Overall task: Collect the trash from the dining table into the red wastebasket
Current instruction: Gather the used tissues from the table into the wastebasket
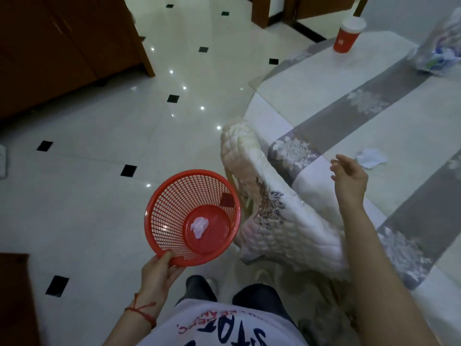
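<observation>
My left hand (159, 273) grips the near rim of the red mesh wastebasket (169, 208), held tilted above the floor. One crumpled white paper (199, 226) lies on its solid bottom. My right hand (349, 178) hovers open over the dining table (336, 96), fingers spread and empty. A crumpled white paper scrap (371, 158) lies on the tablecloth just right of that hand, not touched. Far back on the table stands a red paper cup with a white lid (348, 34).
A chair with a white quilted cover (269, 208) stands between the wastebasket and the table. A clear plastic bag with packaging (439, 46) lies at the table's far right. A brown wooden cabinet (62, 46) stands far left on the tiled floor.
</observation>
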Available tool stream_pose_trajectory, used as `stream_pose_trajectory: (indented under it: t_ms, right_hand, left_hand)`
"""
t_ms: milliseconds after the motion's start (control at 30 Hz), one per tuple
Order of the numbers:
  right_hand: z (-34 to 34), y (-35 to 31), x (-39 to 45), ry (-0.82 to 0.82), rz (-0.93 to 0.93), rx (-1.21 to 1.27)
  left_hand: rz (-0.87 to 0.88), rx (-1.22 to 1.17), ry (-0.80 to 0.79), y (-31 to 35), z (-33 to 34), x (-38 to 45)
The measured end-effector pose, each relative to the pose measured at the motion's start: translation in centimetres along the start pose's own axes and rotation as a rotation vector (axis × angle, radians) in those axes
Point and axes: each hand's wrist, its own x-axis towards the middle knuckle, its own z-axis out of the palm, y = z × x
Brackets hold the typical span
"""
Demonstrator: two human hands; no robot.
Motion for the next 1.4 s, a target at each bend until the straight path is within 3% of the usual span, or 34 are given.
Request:
stream_pose_trajectory:
  t_ms: [400, 600, 767, 933, 1133, 1267, 1400]
  right_hand:
    - [-3.1, 4.8, 11.5, 0.009, -0.008, -0.697]
    - [-3.1, 5.9, 13.4, -0.077, -0.04, -0.832]
    - [-2.1, 5.9, 13.1, -0.061, -0.12, -0.78]
    - [0.8, 4.1, 10.6, -0.258, -0.181, -0.672]
    - [7.7, -3.0, 2.8, -0.326, -0.33, -0.204]
    - [12.9, -6.9, -4.3, -0.488, -0.551, -0.091]
    - [18.3, -6.1, -10.9, -0.787, -0.645, -0.203]
  left_hand:
    - [0.014, -0.121, 0.194, -2.1, 6.1, -3.1]
    - [0.036, -0.14, 0.252, -2.1, 7.5, -3.4]
    - [0.051, -0.135, 0.264, -2.1, 8.0, -3.5]
    - [0.06, -0.118, 0.251, -1.7, 8.4, -3.1]
    - [0.064, -0.109, 0.195, -1.1, 7.6, -2.5]
    - [0.032, -0.128, 0.169, -0.5, 6.2, -1.0]
    - [-0.005, -0.163, 0.151, 1.2, 3.5, 1.5]
